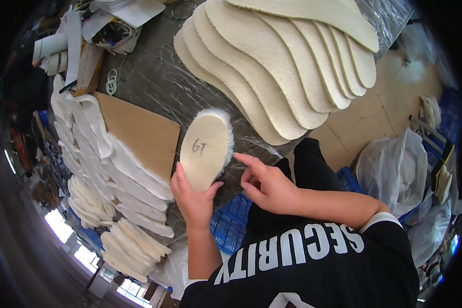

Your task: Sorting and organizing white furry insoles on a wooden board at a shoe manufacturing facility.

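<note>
A cream insole [204, 154] with a white fluffy fringe and a handwritten mark stands tilted above the table. Its narrow end is gripped in my left hand [194, 204], thumb on one side and fingers on the other. Close to the insole's right fluffy edge is my right hand [273, 189], index finger stretched toward it and the other fingers partly bent. Nothing shows in that hand, and whether the fingertip touches the fringe I cannot tell. Beyond my hands, a fanned stack of larger cream insoles [287, 77] lies on the dark table [149, 77].
On the left, overlapping rows of white fluffy insoles [133, 164] lie beside a brown cardboard sheet [138, 128]. White rubber bands [111, 82] and paper scraps [128, 10] are at the far left. A blue crate [230, 226] stands below the table edge; plastic bags [392, 164] are at right.
</note>
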{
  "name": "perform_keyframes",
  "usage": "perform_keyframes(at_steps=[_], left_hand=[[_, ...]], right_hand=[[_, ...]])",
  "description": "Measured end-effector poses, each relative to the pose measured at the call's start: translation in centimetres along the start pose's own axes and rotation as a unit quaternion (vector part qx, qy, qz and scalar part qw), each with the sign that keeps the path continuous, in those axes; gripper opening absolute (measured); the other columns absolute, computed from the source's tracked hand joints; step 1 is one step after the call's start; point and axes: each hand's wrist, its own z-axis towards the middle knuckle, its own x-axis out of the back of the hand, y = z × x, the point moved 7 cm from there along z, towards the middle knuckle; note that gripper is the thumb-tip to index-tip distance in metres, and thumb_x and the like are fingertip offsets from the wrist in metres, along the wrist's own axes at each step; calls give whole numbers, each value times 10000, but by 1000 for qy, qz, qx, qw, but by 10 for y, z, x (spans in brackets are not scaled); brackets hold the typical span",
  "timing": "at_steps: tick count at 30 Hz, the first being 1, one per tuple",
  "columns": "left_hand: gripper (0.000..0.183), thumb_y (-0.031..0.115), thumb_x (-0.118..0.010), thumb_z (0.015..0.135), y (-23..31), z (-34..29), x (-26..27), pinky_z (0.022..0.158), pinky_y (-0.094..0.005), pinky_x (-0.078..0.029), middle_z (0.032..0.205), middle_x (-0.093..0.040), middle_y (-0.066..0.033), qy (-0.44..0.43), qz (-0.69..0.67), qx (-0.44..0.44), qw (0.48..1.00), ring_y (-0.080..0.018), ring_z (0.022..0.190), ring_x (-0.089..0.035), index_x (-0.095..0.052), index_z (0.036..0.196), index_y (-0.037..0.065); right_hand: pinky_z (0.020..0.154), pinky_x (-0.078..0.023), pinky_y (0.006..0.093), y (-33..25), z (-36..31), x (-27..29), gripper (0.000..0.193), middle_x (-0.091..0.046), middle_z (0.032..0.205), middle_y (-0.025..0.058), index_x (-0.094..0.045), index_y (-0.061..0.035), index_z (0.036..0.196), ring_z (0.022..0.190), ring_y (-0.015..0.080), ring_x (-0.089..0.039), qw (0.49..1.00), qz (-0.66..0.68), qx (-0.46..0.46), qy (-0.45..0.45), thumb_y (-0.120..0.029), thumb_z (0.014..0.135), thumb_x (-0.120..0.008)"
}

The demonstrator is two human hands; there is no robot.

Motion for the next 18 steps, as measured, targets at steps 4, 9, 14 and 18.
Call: perform_keyframes(at_steps=[4,9,14,18], left_hand=[[968,168,-855,541,1,-1,0,978,-436,-360,1274,-428,-203,0,11,-9,1000,-376,1166,-405,-348,1352,13],[889,303,-832,575,12,-2,5,889,-460,-394,1182,-482,-179,60,40,-78,994,-372,1061,-443,-406,1298,9],[888,227,-838,556,22,-2,15,883,-434,-400,1190,-480,-147,26,36,-86,995,-350,1032,-434,-410,1308,28],[904,143,-853,512,13,-3,36,884,-403,-440,1250,-415,-151,-41,-100,-49,993,-334,1041,-476,-426,1301,36]], right_hand=[[675,-509,326,-40,10,4,698,-568,928,106,-352,-73,1358,760,215,-601,948,-228,220,42,-5,731,-649],[1061,-265,503,-87,42,-29,864,-473,1309,85,-401,-194,1352,1264,280,-404,792,-504,341,-44,-194,570,-769],[1085,-144,597,-76,81,-64,933,-490,1271,37,-380,-228,1368,1280,242,-393,748,-562,295,-192,-244,532,-795],[1074,-145,621,-76,81,-66,983,-527,1154,18,-381,-216,1368,1221,222,-443,730,-589,265,-224,-262,493,-826]])
